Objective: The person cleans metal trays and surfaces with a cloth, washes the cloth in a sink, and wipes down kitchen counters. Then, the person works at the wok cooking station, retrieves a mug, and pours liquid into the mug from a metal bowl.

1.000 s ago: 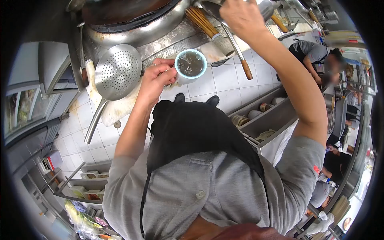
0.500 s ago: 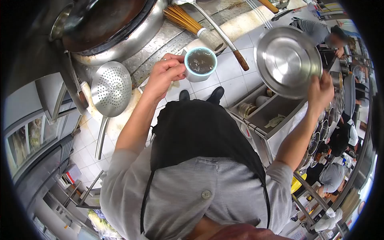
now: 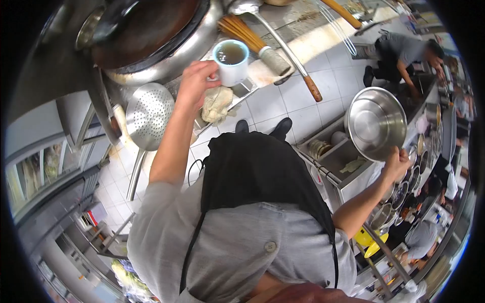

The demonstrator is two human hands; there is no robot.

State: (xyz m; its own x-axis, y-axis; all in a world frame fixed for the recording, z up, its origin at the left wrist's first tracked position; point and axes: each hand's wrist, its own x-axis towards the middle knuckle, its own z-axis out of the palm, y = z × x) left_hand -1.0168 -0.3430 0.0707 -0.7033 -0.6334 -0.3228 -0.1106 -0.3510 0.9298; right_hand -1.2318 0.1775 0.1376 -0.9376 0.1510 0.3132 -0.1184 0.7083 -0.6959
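Note:
My left hand [image 3: 197, 83] is closed on the handle of a white mug [image 3: 233, 73] with a light blue rim. Dark liquid stands inside the mug, which is upright above the stove's front edge. A crumpled cloth [image 3: 217, 105] lies just below that hand. My right hand [image 3: 397, 164] grips the rim of a round stainless steel basin [image 3: 376, 123]. The basin is tilted so that its inside shows, and I see nothing in it. Near the mug lie a bamboo wok brush [image 3: 247, 35] and a wooden-handled ladle [image 3: 283, 48].
A large dark wok [image 3: 146, 35] sits on the stove at the upper left. A perforated skimmer [image 3: 150, 113] rests at the stove's edge. On my right is a steel cart [image 3: 323, 166] with compartments. A co-worker [image 3: 406, 50] bends over at the upper right.
The mug in my left hand has moved left and up, nearer the stove. The basin in my right hand has dropped lower and tipped more. The crumpled cloth shows more fully.

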